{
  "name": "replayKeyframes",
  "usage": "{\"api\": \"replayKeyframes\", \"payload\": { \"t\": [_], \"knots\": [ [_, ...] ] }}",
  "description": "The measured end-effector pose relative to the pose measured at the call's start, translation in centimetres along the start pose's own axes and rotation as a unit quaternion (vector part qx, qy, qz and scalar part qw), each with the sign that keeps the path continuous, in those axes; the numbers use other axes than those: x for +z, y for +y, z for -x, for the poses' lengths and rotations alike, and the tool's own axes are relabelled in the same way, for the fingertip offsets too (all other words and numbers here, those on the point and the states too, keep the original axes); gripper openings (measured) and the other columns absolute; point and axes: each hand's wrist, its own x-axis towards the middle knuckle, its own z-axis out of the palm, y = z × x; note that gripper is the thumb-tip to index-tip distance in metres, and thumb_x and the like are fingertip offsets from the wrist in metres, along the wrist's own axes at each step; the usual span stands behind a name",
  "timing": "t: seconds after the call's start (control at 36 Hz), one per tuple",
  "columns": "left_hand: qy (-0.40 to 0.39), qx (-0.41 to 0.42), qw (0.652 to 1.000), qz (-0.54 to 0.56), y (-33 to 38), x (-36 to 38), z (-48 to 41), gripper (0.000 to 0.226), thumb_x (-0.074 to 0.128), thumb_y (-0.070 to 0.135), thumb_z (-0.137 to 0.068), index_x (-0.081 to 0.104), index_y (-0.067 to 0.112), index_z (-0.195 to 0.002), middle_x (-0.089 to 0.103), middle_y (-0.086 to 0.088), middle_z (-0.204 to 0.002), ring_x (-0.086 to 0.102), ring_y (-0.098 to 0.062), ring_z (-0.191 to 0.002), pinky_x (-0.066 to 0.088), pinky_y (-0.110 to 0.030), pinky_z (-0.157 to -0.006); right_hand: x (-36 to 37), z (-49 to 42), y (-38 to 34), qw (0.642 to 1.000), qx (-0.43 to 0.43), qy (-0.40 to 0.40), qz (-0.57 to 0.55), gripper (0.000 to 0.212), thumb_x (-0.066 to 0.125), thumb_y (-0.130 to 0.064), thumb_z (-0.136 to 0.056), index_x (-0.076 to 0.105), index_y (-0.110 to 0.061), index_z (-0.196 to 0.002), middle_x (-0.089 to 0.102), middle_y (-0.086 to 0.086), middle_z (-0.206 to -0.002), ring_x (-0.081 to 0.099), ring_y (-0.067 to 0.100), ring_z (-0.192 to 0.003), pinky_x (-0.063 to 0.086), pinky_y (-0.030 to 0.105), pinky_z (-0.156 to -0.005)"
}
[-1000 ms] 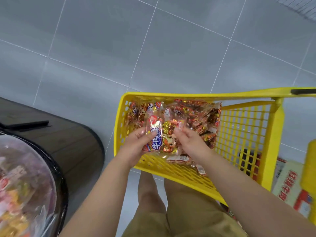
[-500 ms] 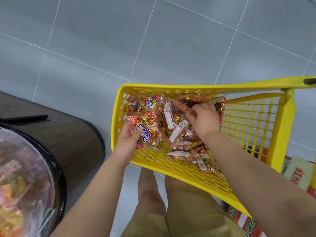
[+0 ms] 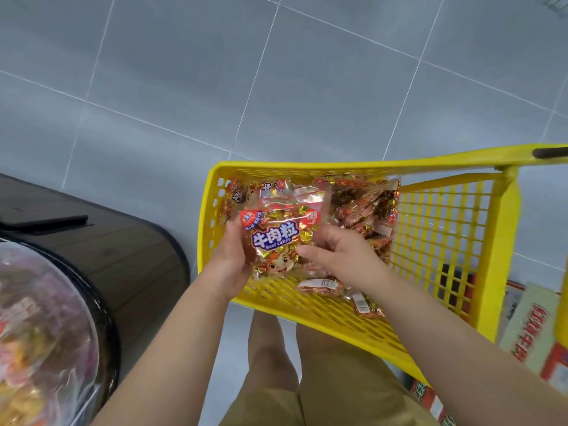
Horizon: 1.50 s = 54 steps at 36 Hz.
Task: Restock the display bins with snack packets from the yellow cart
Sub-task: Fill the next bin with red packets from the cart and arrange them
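A yellow cart basket (image 3: pixel 344 312) stands in front of me with several red and gold snack packets (image 3: pixel 365 207) heaped at its far end. A clear beef cubes packet (image 3: pixel 278 238) with a blue label is held upright over the basket's near left part. My left hand (image 3: pixel 233 256) grips its left edge. My right hand (image 3: pixel 332 256) holds its right side with the thumb across the front. A round display bin (image 3: pixel 40 333) with a clear cover and colourful sweets sits at the lower left.
A dark wooden display stand (image 3: pixel 123 241) curves round the bin at left, with a black flat object (image 3: pixel 46 222) on it. Cardboard boxes with red print (image 3: pixel 534 330) lie under the cart at right. Grey floor tiles (image 3: pixel 276 87) fill the far area.
My right hand came back from the heap at the far end and joined the left hand on one packet, which now faces me upright.
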Motion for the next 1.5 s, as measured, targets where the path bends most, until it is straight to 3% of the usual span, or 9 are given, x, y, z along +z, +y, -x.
{"api": "replayKeyframes", "payload": {
  "t": [0.08, 0.17, 0.33, 0.53, 0.69, 0.86, 1.06, 1.17, 1.5],
  "knots": [
    [-0.002, -0.005, 1.000, -0.031, -0.2, -0.3, 0.1, 0.056, 0.078, 0.027, -0.073, 0.057, 0.016, -0.123, 0.073, -0.005, -0.104, 0.070, -0.023, -0.096, 0.057, -0.044, -0.083, 0.2, -0.3, 0.2, 1.000, 0.013, 0.014, 0.006, 0.033, 0.070, -0.041, -0.079, 0.050, -0.020, -0.065, 0.046, -0.015, -0.050, 0.046, 0.000, -0.049, 0.037, 0.014, -0.048],
    [0.034, -0.025, 0.999, -0.008, -0.7, -0.2, -0.4, 0.062, 0.077, 0.020, -0.060, 0.058, 0.015, -0.119, 0.073, -0.008, -0.103, 0.070, -0.028, -0.096, 0.054, -0.049, -0.087, -0.5, -0.6, 0.6, 0.998, 0.036, 0.032, -0.038, 0.023, 0.066, -0.049, -0.079, 0.057, -0.028, -0.083, 0.064, -0.018, -0.075, 0.062, 0.000, -0.066, 0.051, 0.016, -0.062],
    [0.093, -0.068, 0.992, 0.052, -1.8, -1.0, -1.5, 0.074, 0.079, 0.028, -0.056, 0.058, 0.013, -0.125, 0.071, -0.010, -0.111, 0.067, -0.029, -0.103, 0.050, -0.051, -0.095, -5.5, -4.3, 3.4, 0.916, 0.056, 0.395, 0.028, 0.058, 0.078, -0.029, -0.074, 0.044, -0.014, -0.118, 0.048, 0.005, -0.118, 0.047, 0.018, -0.110, 0.043, 0.032, -0.097],
    [0.097, -0.068, 0.993, 0.029, -3.1, -1.8, -1.8, 0.054, 0.077, 0.016, -0.061, 0.061, 0.016, -0.112, 0.073, -0.010, -0.104, 0.071, -0.028, -0.090, 0.058, -0.043, -0.078, -6.2, -7.3, 4.4, 0.955, -0.020, 0.244, 0.166, 0.023, 0.072, -0.027, -0.082, 0.067, -0.018, -0.102, 0.061, -0.003, -0.103, 0.054, 0.008, -0.090, 0.031, -0.004, -0.064],
    [0.118, -0.055, 0.990, 0.051, -2.7, -2.4, -1.2, 0.071, 0.077, 0.013, -0.060, 0.054, 0.014, -0.127, 0.071, -0.011, -0.111, 0.070, -0.029, -0.095, 0.057, -0.043, -0.077, -6.4, -3.5, 1.0, 0.957, -0.084, 0.276, 0.019, 0.015, 0.070, -0.033, -0.081, 0.063, -0.045, -0.074, 0.062, -0.027, -0.071, 0.056, -0.011, -0.065, 0.042, 0.007, -0.058],
    [0.095, -0.046, 0.993, 0.045, -0.9, -2.1, 1.1, 0.069, 0.076, 0.012, -0.065, 0.053, 0.013, -0.130, 0.070, -0.011, -0.113, 0.066, -0.032, -0.105, 0.049, -0.052, -0.096, -5.1, 1.0, -2.1, 0.957, -0.072, 0.176, -0.217, 0.020, 0.069, -0.047, -0.072, 0.070, -0.036, -0.088, 0.073, -0.004, -0.090, 0.067, 0.014, -0.070, 0.055, 0.028, -0.059],
    [0.073, 0.009, 0.991, 0.114, 2.0, -2.1, 7.2, 0.056, 0.064, 0.026, -0.072, 0.058, 0.006, -0.123, 0.071, -0.011, -0.104, 0.069, -0.026, -0.091, 0.058, -0.038, -0.078, -1.3, 2.7, -6.0, 0.976, 0.032, 0.025, -0.215, 0.023, 0.064, -0.057, -0.071, 0.071, -0.044, -0.088, 0.072, -0.017, -0.090, 0.066, 0.005, -0.079, 0.052, 0.031, -0.067],
    [0.108, 0.057, 0.985, 0.124, 2.5, -3.6, 12.1, 0.044, 0.063, 0.026, -0.072, 0.063, 0.012, -0.113, 0.073, -0.008, -0.096, 0.070, -0.025, -0.084, 0.055, -0.044, -0.080, 1.9, 3.8, -9.9, 0.969, 0.062, -0.066, -0.229, 0.058, 0.070, -0.028, -0.074, 0.054, -0.018, -0.128, 0.063, 0.003, -0.124, 0.058, 0.019, -0.113, 0.044, 0.040, -0.099],
    [0.257, 0.205, 0.915, 0.236, -3.4, -15.6, 30.3, 0.039, 0.073, 0.032, -0.062, 0.055, 0.029, -0.096, 0.075, 0.008, -0.078, 0.072, -0.013, -0.067, 0.054, -0.023, -0.048, 19.0, 10.6, -17.4, 0.956, 0.019, -0.268, -0.116, 0.054, 0.077, -0.013, -0.059, 0.059, -0.008, -0.110, 0.072, 0.015, -0.097, 0.071, 0.028, -0.083, 0.057, 0.037, -0.065]
  ]
}}
